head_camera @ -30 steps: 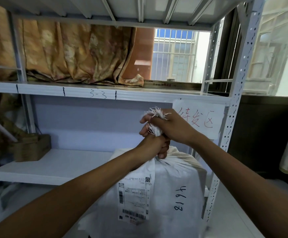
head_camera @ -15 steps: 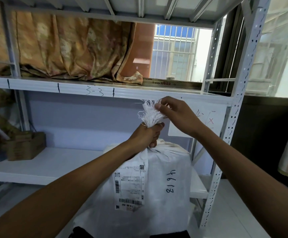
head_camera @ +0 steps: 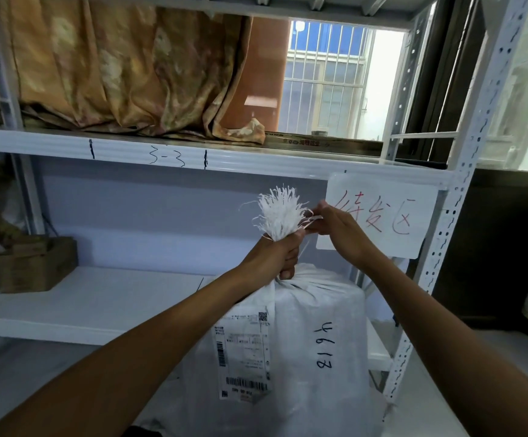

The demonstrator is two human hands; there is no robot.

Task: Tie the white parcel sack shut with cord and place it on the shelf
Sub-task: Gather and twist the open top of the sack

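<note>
A brown cardboard box (head_camera: 37, 263) sits at the far left of the lower shelf (head_camera: 92, 307) of a white metal rack, well to the left of the white parcel sack (head_camera: 313, 357). Above it, on the upper shelf (head_camera: 256, 160), lies a heap of gold patterned curtain fabric (head_camera: 114, 74), and the shelf's front edge carries the handwritten mark "3-3" up and left of the sack.

The sack stands upright in front of the lower shelf's right end; whether it touches the shelf cannot be told. A printed shipping label (head_camera: 243, 354) with barcodes is stuck on its front left, and "4613" is written in black marker down its right side.

The left hand (head_camera: 276, 255) is closed in a tight fist around the sack's gathered neck, directly on top of the sack. A frayed white tuft (head_camera: 280, 212) of the sack's mouth fans out above the fist.

Just right of the tuft, the right hand (head_camera: 335, 230) pinches a thin pale cord (head_camera: 311, 220) between thumb and fingertips, the other fingers loosely curled. The cord runs from that pinch to the base of the tuft, with a strand hanging beside the left fist.

Behind the right hand, a white paper sign (head_camera: 379, 216) with red handwritten characters hangs from the upper shelf's edge, beside the rack's perforated right upright (head_camera: 454, 222). A barred window (head_camera: 328, 77) shows above and behind the sack.
</note>
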